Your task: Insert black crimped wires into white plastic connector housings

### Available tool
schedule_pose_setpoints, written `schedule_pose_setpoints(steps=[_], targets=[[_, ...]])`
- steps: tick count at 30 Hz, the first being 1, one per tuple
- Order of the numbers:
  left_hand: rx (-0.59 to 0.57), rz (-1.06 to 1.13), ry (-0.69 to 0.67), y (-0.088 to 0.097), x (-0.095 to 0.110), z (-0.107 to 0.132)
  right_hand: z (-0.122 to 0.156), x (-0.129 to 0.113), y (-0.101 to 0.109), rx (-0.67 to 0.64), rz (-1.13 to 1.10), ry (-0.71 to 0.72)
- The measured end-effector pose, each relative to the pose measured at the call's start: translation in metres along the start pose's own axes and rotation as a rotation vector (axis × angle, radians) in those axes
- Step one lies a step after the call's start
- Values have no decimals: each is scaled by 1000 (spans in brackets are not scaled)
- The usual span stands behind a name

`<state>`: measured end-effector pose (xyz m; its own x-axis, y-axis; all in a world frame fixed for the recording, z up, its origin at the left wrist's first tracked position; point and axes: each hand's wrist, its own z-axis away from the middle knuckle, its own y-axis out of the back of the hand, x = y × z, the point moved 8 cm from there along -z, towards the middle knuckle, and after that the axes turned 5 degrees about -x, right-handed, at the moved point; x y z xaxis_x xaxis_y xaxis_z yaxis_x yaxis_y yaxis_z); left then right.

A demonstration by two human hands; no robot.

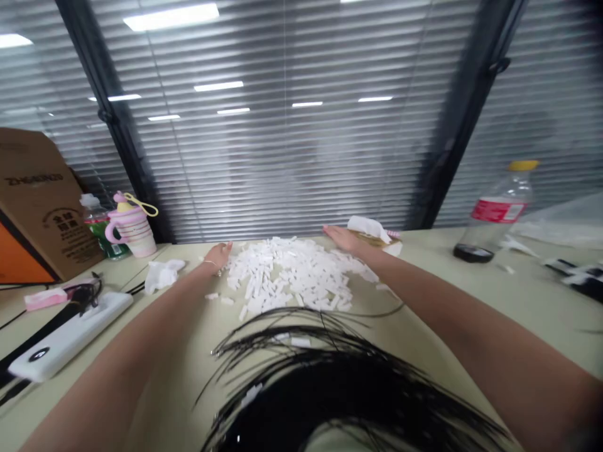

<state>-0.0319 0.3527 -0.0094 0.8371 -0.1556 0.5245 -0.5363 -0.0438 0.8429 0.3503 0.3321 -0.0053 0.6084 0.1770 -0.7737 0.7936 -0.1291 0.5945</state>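
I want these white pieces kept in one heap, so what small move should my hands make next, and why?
Probably sweep both hands inward. The left hand and right hand rest open at the far edges of the heap of white pieces, which is spread loose, and a few stray pieces lie apart on the table by the left wrist.

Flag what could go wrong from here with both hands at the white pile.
Scatter: a few stray pieces already lie apart from the pile, and the left hand and right hand at its far corners could push out more.
Missed pieces: hanging hair covers the pile's near edge, so strays there might go unseen.
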Motion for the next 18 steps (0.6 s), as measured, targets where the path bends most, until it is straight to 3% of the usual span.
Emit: schedule_pose_setpoints(steps=[9,18], targets=[[-48,424,-16,-25,13,-69,-84,7,-46,-104,-368,-71],[-308,711,-7,-60,32,-104,-97,2,-96,-273,-582,-90]])
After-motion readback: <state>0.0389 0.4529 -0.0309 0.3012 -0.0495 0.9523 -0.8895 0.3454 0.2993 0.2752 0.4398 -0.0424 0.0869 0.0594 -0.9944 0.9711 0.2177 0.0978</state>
